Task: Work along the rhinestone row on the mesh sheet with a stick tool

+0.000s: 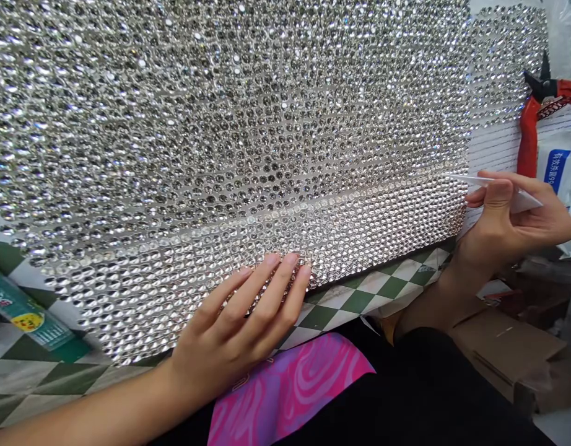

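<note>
Now: left hand (239, 334) on rhinestone sheet (230, 142) edge | right hand (508, 217) pinches strip (471, 179)

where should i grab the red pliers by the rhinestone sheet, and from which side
Grip the red pliers by the long red handle, coming from the right, beside your right hand. The black tips point up and left, near the rhinestone sheet, so the handle is the open, blunt part. Your right fingers already pinch a white strip, and the left hand lies flat on the sheet.
</note>
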{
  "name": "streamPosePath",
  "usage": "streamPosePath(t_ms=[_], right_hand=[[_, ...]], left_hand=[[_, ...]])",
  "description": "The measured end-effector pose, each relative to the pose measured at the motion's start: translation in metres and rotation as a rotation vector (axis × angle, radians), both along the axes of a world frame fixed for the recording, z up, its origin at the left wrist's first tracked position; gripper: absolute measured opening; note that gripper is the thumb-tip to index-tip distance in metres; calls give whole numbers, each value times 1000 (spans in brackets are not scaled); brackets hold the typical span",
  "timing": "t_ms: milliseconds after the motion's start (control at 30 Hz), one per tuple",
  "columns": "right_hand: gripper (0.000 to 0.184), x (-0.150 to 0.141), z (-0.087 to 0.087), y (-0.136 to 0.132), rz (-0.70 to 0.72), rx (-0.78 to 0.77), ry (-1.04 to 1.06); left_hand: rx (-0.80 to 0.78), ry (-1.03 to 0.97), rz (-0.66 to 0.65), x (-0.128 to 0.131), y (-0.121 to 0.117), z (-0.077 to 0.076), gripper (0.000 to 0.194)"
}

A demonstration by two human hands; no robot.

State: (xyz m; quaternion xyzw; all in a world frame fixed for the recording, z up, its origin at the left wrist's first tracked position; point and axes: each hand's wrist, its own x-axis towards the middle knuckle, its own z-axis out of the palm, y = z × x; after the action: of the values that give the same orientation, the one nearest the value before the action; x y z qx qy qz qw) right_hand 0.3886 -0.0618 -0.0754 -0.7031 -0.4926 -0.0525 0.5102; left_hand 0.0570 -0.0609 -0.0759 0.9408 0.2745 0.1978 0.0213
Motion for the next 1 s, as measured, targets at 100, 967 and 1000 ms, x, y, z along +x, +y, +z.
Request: streamPosePath(t_ms=[100,967,1000], right_hand=[[14,3,-1,0,-16,34,-20],[20,9,-3,1,-75,10,-89],[21,9,-3,1,-89,19,-85]], left_hand=[[-3,1,-3,1,0,0,54],[-23,-3,-4,1,1,1,50],[-24,-2,-3,1,1,2,51]])
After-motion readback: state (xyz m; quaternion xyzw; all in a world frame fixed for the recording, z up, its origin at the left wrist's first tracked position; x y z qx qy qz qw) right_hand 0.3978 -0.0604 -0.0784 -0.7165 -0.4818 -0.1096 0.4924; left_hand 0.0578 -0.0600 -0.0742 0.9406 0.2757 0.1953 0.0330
